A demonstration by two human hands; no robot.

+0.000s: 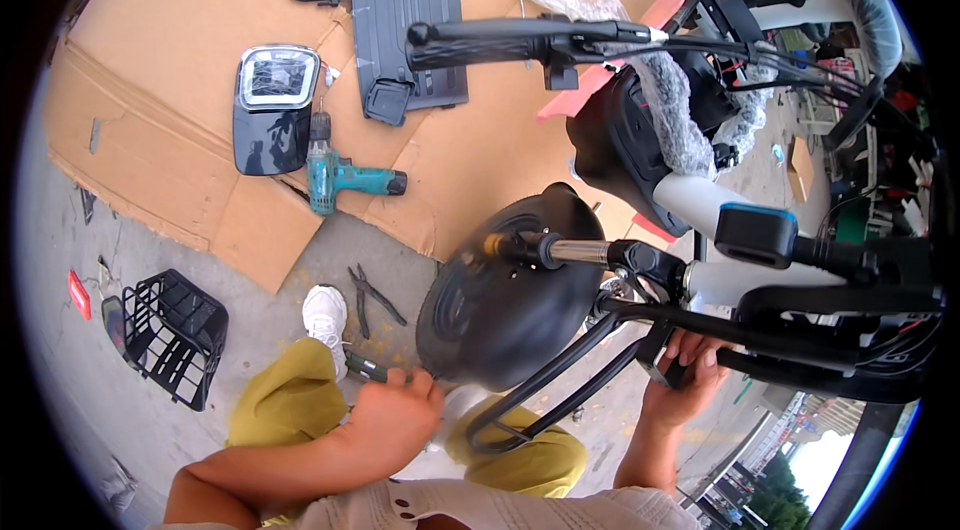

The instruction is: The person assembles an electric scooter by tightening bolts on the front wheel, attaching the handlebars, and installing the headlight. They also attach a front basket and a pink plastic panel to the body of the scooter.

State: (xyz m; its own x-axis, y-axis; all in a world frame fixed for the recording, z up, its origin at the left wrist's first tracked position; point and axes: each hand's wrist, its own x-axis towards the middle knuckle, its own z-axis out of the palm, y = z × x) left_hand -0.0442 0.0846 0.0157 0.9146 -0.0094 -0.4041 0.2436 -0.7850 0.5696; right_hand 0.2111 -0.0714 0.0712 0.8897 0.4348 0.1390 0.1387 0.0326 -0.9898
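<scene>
L hand (398, 415) is held curled nr the bike's front wheel (440, 315), beside a dk-green cyl. tool (366, 367); whether that's in its grip can't be told. By R hand (690, 375) a blk part (657, 348) of the bike (740, 282), ahead & to R, is grasped. Pliers (372, 302) are left on the floor (270, 305), w/ a blk basket (175, 340) off L. Farther, on cardboard (130, 140), a teal drill (328, 178) is set by a headlight panel (275, 135); beyond, a flat blk panel (430, 5) is laid.

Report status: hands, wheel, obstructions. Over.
Left hand curled at dark-green tool, grip unclear. Right hand touching black frame part. Front wheel just ahead of left hand. Pliers loose on floor, nothing visibly blocking.
</scene>
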